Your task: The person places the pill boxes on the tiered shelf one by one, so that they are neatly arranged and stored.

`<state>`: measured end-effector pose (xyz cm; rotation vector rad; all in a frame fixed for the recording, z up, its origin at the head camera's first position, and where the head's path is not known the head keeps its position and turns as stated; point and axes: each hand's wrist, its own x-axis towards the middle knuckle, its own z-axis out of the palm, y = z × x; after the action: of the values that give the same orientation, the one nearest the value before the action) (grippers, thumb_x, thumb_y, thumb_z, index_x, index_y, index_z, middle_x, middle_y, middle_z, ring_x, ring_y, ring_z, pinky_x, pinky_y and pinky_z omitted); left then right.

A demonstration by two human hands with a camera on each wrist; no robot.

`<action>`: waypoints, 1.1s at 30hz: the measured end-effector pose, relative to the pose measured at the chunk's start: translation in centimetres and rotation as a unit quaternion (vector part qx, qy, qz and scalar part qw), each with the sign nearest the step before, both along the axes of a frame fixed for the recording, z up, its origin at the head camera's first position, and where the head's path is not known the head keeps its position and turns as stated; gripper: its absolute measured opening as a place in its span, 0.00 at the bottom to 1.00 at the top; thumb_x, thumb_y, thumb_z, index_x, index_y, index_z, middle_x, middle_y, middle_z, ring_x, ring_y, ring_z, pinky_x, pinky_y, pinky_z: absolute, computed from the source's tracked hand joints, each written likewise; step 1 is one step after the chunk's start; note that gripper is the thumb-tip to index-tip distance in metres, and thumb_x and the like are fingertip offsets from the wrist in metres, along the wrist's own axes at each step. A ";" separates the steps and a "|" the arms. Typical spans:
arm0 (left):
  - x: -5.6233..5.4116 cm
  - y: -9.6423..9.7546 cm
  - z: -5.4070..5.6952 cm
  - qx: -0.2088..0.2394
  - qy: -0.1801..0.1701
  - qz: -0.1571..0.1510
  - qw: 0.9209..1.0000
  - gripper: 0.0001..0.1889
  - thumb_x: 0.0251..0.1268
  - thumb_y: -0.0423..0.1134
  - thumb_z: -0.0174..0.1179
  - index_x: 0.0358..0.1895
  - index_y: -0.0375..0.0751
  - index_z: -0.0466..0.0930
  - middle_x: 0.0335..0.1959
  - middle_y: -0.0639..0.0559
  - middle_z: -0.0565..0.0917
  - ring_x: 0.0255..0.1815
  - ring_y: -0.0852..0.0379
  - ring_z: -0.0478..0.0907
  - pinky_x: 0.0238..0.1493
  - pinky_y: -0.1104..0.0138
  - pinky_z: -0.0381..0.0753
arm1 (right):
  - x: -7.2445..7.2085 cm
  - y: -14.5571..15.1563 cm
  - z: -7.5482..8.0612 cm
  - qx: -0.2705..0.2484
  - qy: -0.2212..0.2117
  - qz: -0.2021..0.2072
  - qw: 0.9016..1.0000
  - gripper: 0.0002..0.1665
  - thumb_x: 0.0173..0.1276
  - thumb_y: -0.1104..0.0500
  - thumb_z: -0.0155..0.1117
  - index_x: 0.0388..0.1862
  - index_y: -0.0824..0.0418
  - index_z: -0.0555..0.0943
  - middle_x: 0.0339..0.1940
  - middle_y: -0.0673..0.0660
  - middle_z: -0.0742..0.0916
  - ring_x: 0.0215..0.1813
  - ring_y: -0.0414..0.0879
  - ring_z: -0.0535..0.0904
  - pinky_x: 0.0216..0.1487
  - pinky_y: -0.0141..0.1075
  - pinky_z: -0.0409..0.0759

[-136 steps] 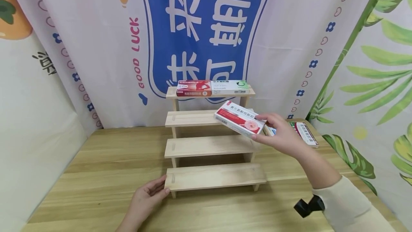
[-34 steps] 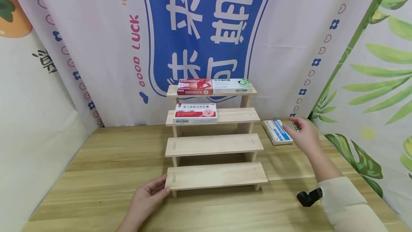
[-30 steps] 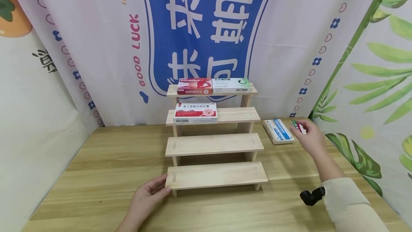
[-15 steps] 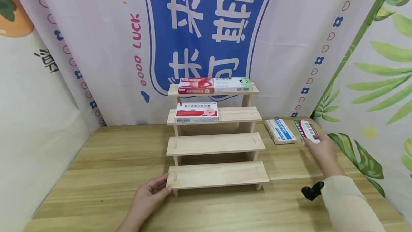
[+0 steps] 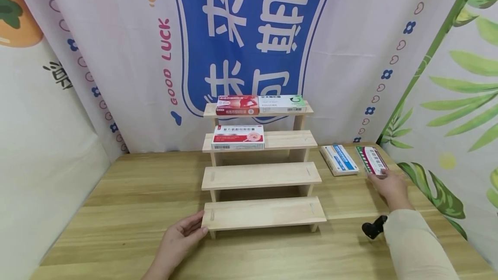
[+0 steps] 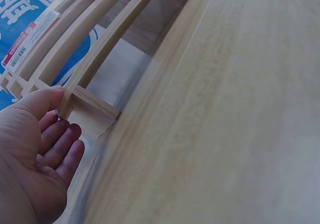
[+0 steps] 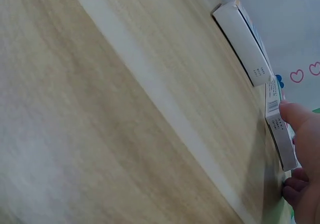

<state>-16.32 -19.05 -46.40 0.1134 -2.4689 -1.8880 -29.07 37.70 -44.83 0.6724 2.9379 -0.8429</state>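
Observation:
A wooden four-tier display rack stands mid-table. My left hand pinches the left end of its lowest shelf, the thumb on top and a finger beneath in the left wrist view. At the table's right, my right hand holds the near end of a white, maroon and green medicine box, which lies face up. In the right wrist view, the thumb lies against the side of this box. A white and blue medicine box lies just left of it.
On the top shelf sit a red medicine box and a white-green one, side by side. A white-red medicine box rests on the left of the second shelf. Behind the table hangs a printed cloth.
The white-red box went from my right hand onto the second shelf. My right hand then moved right to the maroon-green box and down to its near end. My left hand stayed put.

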 end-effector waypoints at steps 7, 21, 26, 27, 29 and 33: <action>0.1 0.0 -0.1 0.010 0.010 -0.002 1.000 0.25 0.56 0.32 0.70 0.58 0.30 0.78 0.60 0.37 0.80 0.54 0.57 0.83 0.50 0.78 0.82 | 0.3 -0.6 -0.3 -0.003 0.031 -0.035 0.999 0.50 0.69 0.37 0.56 0.69 0.78 0.59 0.67 0.83 0.65 0.65 0.74 0.63 0.68 0.63 0.65; 0.1 0.0 -0.1 0.012 0.012 -0.003 1.000 0.25 0.56 0.33 0.70 0.58 0.30 0.78 0.60 0.37 0.80 0.47 0.73 0.81 0.50 0.78 0.83 | 1.3 -1.2 0.0 -0.048 0.083 -0.099 0.991 0.50 0.69 0.36 0.53 0.73 0.72 0.58 0.67 0.82 0.63 0.65 0.72 0.61 0.63 0.62 0.67; 0.0 0.0 -0.2 0.009 0.012 -0.005 1.000 0.25 0.56 0.33 0.70 0.58 0.30 0.78 0.61 0.38 0.80 0.50 0.66 0.83 0.50 0.77 0.83 | 2.0 -1.0 0.6 -0.076 0.128 -0.100 0.984 0.49 0.68 0.34 0.54 0.73 0.69 0.61 0.69 0.79 0.62 0.68 0.71 0.59 0.67 0.61 0.65; 0.0 -0.1 -0.3 0.006 0.012 -0.005 1.000 0.26 0.56 0.34 0.70 0.59 0.30 0.77 0.61 0.38 0.79 0.52 0.62 0.83 0.51 0.76 0.84 | 2.1 -1.0 0.7 -0.080 0.138 -0.097 0.982 0.48 0.68 0.34 0.55 0.72 0.69 0.62 0.70 0.78 0.63 0.68 0.70 0.59 0.67 0.61 0.64; 0.1 -0.1 -0.2 0.005 0.011 -0.005 1.000 0.26 0.57 0.34 0.70 0.59 0.30 0.77 0.61 0.38 0.79 0.55 0.54 0.83 0.52 0.73 0.84 | 2.4 -1.1 1.1 -0.090 0.159 -0.088 0.979 0.48 0.68 0.35 0.57 0.72 0.68 0.63 0.70 0.77 0.63 0.69 0.70 0.60 0.68 0.61 0.64; 0.1 -0.1 -0.2 0.006 0.007 -0.007 1.000 0.26 0.57 0.34 0.70 0.59 0.30 0.77 0.62 0.38 0.79 0.58 0.48 0.81 0.53 0.71 0.84 | 3.1 -1.7 2.3 -0.111 0.191 -0.063 0.973 0.46 0.67 0.37 0.60 0.71 0.67 0.66 0.71 0.75 0.64 0.70 0.68 0.64 0.70 0.59 0.67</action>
<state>-16.26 -19.18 -46.57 0.0825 -2.4558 -1.9018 -25.94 35.98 -42.54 0.7618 3.0728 -1.4367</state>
